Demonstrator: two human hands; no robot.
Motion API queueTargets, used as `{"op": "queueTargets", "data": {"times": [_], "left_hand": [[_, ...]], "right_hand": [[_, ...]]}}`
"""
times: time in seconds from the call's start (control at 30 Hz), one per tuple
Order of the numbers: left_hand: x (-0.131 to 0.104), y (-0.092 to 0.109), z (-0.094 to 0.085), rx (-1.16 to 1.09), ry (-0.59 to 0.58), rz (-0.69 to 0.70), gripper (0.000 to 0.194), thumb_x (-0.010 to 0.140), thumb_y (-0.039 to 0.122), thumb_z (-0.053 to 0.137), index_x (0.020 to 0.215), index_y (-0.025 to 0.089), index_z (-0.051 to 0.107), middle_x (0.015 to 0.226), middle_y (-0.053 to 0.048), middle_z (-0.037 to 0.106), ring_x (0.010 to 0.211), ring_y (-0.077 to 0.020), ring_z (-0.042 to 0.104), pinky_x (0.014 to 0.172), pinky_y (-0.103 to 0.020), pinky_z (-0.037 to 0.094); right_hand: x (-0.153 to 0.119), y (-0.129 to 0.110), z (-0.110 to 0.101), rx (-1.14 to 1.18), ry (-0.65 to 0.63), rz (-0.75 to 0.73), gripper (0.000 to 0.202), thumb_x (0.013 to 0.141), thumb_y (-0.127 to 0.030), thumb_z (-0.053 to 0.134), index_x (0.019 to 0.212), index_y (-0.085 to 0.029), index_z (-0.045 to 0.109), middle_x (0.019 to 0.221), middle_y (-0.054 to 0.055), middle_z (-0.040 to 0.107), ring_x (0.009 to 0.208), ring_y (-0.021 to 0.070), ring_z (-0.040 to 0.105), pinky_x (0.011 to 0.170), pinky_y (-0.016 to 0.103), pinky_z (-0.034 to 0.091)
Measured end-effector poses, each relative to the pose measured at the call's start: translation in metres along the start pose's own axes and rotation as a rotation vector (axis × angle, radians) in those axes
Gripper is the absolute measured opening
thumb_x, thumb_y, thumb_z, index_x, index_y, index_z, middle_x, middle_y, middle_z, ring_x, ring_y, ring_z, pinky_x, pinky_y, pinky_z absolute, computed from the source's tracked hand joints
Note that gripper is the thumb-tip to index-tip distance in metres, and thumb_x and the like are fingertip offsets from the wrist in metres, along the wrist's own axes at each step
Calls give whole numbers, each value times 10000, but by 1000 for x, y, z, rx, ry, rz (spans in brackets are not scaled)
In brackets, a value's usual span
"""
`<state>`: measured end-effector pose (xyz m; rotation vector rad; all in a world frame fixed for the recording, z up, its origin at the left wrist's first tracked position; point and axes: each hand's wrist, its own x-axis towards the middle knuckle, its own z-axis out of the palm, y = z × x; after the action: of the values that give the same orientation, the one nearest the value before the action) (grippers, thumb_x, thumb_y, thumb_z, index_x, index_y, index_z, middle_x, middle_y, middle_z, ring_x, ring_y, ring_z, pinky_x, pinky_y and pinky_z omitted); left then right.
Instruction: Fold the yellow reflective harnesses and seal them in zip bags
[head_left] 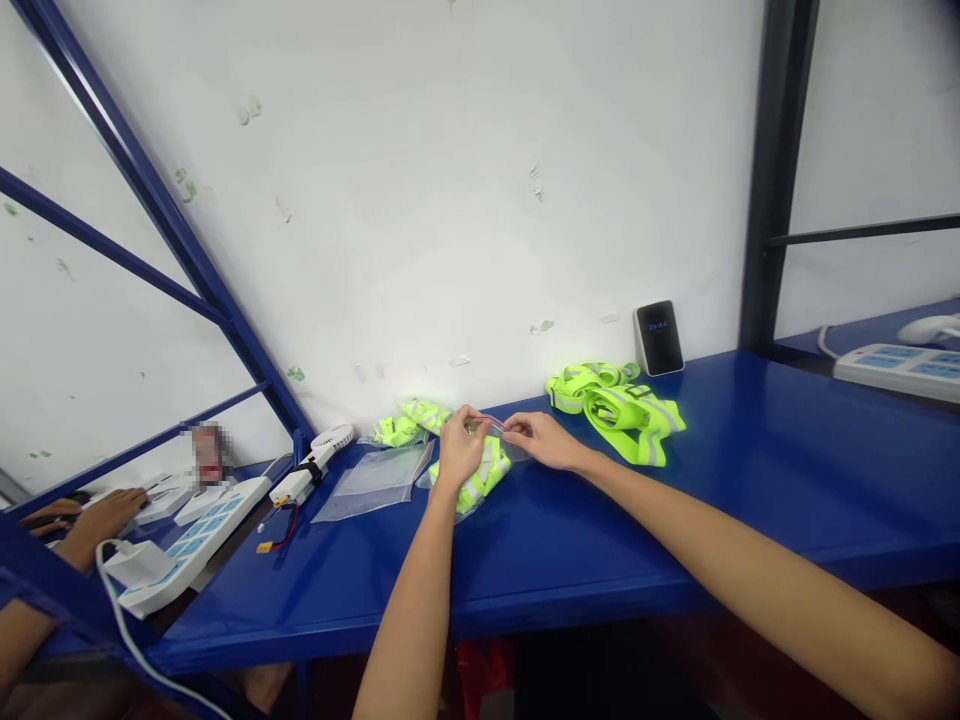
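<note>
My left hand (463, 445) pinches the upper edge of a clear zip bag, and my right hand (541, 438) pinches the same edge at its other end. Inside this bag is a folded neon-yellow strap with silver stripes (484, 475), lying low over the blue table (570, 545). Behind my left hand, more neon straps in clear bags (397, 430) rest against the wall. Flat clear bags (379, 480) lie to the left of my left hand. Loose neon straps (634, 415) are heaped beyond my right hand.
A small dark-screened device (660, 338) leans on the wall. At left are a white handheld fan (332, 437), a battery pack with wires (294, 487) and a white power strip (199, 545). Another person's hand (109, 520) is past the blue frame. Another power strip (904, 365) is far right.
</note>
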<state>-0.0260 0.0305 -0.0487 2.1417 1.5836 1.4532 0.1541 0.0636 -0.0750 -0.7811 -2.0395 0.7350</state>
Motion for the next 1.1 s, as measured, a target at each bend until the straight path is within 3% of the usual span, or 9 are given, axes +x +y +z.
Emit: {"op": "queueTargets", "data": {"times": [0.2,0.47,0.7,0.83,0.97,1.1], "left_hand": [[0,-3,1,13,50,-14,80,825,265,574,793,194,591,830,-24,703,796,-173,647,767,-292,462],[0,-5,2,16,62,-6,86,829,276,575,810,197,602,817,-19,696,792,-174,646,750,-288,457],[-1,-4,2,10,77,-12,83,824,277,569,811,198,593,815,-21,698,774,-171,641,756,-284,451],[0,-6,1,5,105,-24,107,832,295,562,823,193,590,769,-10,677,715,-159,615,707,-271,435],[0,-11,1,-22,91,-26,156,863,321,530,851,183,602,748,-5,663,673,-148,588,671,-263,423],[0,-10,4,-14,37,-13,180,863,312,539,885,175,655,831,-32,696,718,-158,600,700,-275,434]], "right_hand": [[-1,3,-4,-20,-117,6,142,847,-246,490,845,-164,607,662,-3,583,585,129,505,573,237,352],[1,2,0,-119,-125,-148,146,911,-235,398,832,-192,513,657,-40,459,589,117,399,591,237,297],[1,2,2,-127,-93,-196,186,927,-237,378,860,-191,545,681,-30,490,600,117,393,604,240,300],[5,5,9,-59,-17,-52,185,901,-293,445,875,-183,592,604,-35,492,535,115,418,545,230,301],[4,9,9,1,-56,78,237,893,-365,471,941,-185,616,536,-40,513,439,120,447,493,230,315],[1,9,6,-140,31,-58,248,898,-373,483,890,-196,657,719,24,633,633,158,560,609,254,377]]}}
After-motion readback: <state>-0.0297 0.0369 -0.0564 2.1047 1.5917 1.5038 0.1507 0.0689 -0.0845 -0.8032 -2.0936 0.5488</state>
